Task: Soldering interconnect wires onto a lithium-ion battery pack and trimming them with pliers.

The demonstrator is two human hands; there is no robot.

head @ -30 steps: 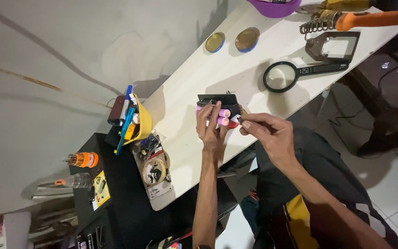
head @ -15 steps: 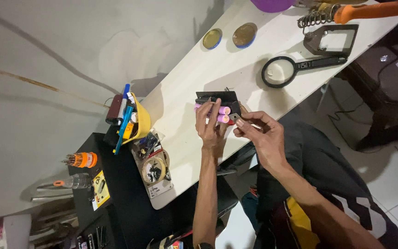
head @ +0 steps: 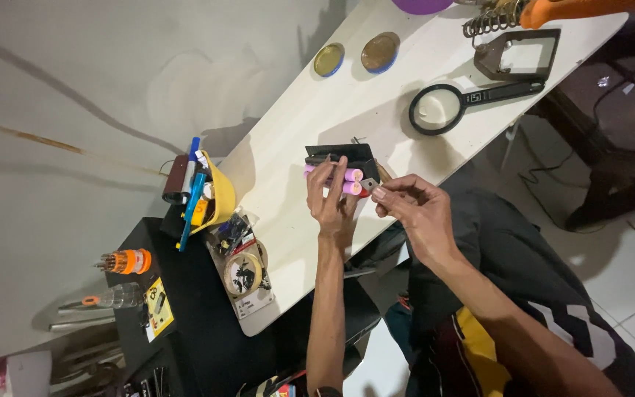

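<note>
My left hand [head: 330,200] grips two pink cylindrical battery cells [head: 348,181] side by side, above the white table [head: 288,169]. A black holder [head: 343,155] lies on the table just behind the cells. My right hand [head: 413,208] pinches a small metal strip [head: 368,184] against the ends of the cells. Both hands hover near the table's front edge.
A black magnifying glass [head: 453,104], a dark square stand [head: 519,55], two round tins [head: 356,56] and an orange-handled tool [head: 575,9] lie farther along the table. A yellow cup of pens [head: 203,195], a tape roll [head: 242,273] and an orange bit set [head: 126,261] sit at the left.
The hands stay together on the cells; my right hand's fingertips have shifted slightly at the cell ends. The view has moved a little.
</note>
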